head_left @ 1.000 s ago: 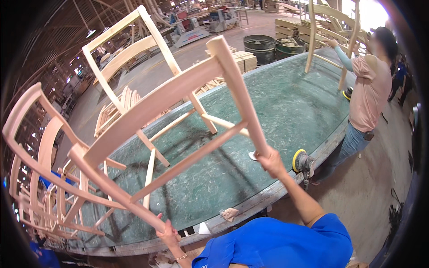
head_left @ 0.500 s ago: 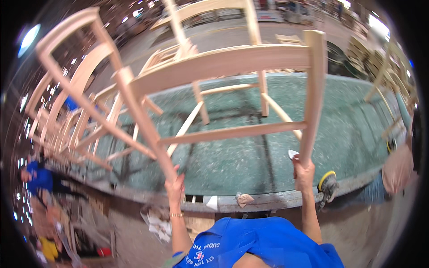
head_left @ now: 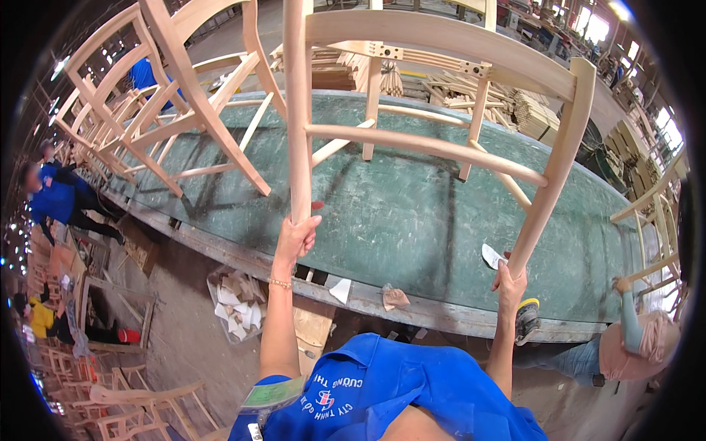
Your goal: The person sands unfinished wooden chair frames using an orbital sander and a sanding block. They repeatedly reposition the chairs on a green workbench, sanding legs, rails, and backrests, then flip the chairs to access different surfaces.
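Note:
An unpainted wooden chair (head_left: 426, 148) is tilted over the bench in front of me, held by two of its legs. My left hand (head_left: 296, 239) is closed round the end of the left leg. Around the lower end of the right leg, the fingers of my right hand (head_left: 509, 285) are wrapped. A small white sheet (head_left: 492, 256) shows beside my right fingers; I cannot tell whether it is held or lies on the bench. The upper end of the chair runs out of view.
The long green-topped bench (head_left: 390, 213) bears more chairs (head_left: 220, 95) on the left. A yellow-rimmed sander (head_left: 527, 321) hangs at its near edge, beside a crumpled brown piece (head_left: 395, 297). A co-worker (head_left: 640, 342) holds a chair at the right. A scrap bin (head_left: 239, 305) stands below.
The chair has been turned and tilted, bringing its left leg nearly upright and showing jointed rails behind. Both hands keep hold of the legs. My view has also shifted.

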The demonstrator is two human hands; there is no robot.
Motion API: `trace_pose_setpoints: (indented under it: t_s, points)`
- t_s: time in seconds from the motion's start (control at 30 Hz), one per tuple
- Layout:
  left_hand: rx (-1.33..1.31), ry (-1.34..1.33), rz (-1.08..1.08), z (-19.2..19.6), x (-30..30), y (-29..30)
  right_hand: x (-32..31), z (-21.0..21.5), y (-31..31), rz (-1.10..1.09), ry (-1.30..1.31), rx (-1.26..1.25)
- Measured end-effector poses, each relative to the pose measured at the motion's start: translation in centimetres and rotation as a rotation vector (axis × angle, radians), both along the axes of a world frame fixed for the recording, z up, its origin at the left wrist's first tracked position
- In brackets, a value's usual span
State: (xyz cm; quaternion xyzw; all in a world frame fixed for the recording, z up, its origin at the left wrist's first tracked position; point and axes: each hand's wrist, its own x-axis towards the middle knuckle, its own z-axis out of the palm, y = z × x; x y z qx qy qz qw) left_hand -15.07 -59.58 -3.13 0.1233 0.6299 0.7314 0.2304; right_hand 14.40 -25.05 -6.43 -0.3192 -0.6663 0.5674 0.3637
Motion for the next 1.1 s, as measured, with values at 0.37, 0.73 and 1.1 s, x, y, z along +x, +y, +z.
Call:
trace_pose_setpoints:
  t_s: [0.37, 0.73, 1.1]
  points:
    - [0.104, -0.015, 0.112, -3.6, 15.4, 6.3, 2.7, 3.9, 2.7, -0.537, -0.627, 1.227]
    - [-0.073, 0.401, -0.984, -7.6, 22.3, 13.8, -0.3, 4.4, -10.1, 0.303, -0.114, 0.195]
    - [-0.21, 0.64, 0.123, -9.7, -2.0, 16.1, 8.7, 0.7, 1.1, -0.221, -0.27, 0.548]
